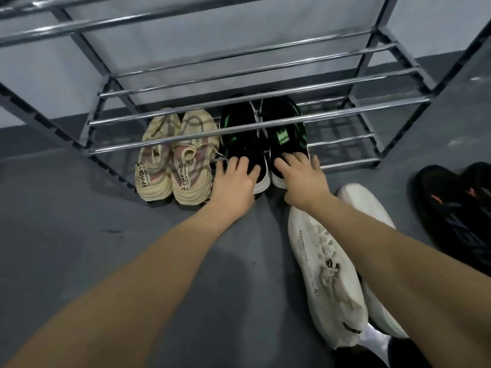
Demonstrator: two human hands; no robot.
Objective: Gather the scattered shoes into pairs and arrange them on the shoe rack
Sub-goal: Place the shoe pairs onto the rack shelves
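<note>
Against the far wall stands the shoe rack (265,83), a grey frame with chrome bars in tiers. On its lowest tier sit two pairs side by side, long axes running near to far, toes pointing far and heels toward the person: the beige sneakers (175,158) on the left, the black-and-green sneakers (263,136) just right of them. On the grey floor (66,208) to the near right lie the white sneakers (326,264), long axis near to far, with the black shoes (457,208) further right. The left hand (235,181) rests on the heel of the left black-and-green shoe, fingers spread and lightly curved; the right hand (303,176) rests likewise on the heel of the right one.
</note>
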